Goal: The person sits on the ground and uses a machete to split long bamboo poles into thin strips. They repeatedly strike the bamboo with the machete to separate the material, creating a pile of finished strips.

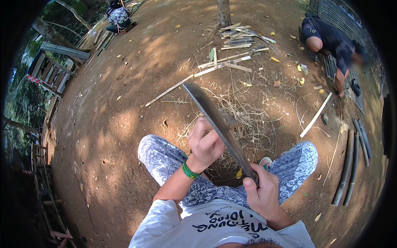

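Note:
My right hand (264, 190) is wrapped round the handle of a machete (223, 130), its thumb along the top near the blade. The long dark blade slants up and to the left across my lap, its broad tip farthest from me. My left hand (205, 144), with a green wristband (190, 170), is closed beside the middle of the blade, knuckles up. Its fingertips are hidden, so what it grips cannot be made out. Just behind the blade, a brown piece of wood (228, 119) shows in part. Thin pale shavings (235, 103) lie heaped on the ground beyond.
Split bamboo strips (225, 64) are piled ahead near a tree trunk (223, 14). One pale strip (316, 115) lies to the right, with dark bamboo poles (349, 167) nearer. A person (335, 39) bends over slats at far right; another (119, 18) sits far left.

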Demonstrator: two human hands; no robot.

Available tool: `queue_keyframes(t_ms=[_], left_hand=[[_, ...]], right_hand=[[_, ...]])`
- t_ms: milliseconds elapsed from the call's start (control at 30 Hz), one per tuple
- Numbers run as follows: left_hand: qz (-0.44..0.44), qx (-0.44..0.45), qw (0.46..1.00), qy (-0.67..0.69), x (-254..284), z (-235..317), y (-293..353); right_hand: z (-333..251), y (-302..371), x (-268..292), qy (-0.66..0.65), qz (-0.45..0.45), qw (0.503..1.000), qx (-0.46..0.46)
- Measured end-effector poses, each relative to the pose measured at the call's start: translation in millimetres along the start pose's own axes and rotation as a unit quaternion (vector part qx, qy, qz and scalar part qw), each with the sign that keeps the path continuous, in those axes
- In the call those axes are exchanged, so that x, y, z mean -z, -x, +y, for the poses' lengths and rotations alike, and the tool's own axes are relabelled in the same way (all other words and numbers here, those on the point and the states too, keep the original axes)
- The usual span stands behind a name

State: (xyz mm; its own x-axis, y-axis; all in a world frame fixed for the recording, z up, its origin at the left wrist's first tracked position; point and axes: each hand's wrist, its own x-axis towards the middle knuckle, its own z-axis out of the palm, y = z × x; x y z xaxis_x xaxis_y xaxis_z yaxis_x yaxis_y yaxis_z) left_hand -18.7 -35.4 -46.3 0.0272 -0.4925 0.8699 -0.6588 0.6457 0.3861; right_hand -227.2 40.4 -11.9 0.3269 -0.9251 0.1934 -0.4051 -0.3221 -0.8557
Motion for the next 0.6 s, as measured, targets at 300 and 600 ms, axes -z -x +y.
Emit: queue_keyframes(t_ms=[300, 600], left_hand=[[0.014, -0.018, 1.000, -0.001, -2, 1, -2], [0.063, -0.125, 0.989, 0.047, 21, -3, -51]], right_hand=[[1, -2, 1, -0.011, -0.006, 1.000, -0.007], [10, -18, 23, -0.144, -0.025, 0.984, -0.103]])
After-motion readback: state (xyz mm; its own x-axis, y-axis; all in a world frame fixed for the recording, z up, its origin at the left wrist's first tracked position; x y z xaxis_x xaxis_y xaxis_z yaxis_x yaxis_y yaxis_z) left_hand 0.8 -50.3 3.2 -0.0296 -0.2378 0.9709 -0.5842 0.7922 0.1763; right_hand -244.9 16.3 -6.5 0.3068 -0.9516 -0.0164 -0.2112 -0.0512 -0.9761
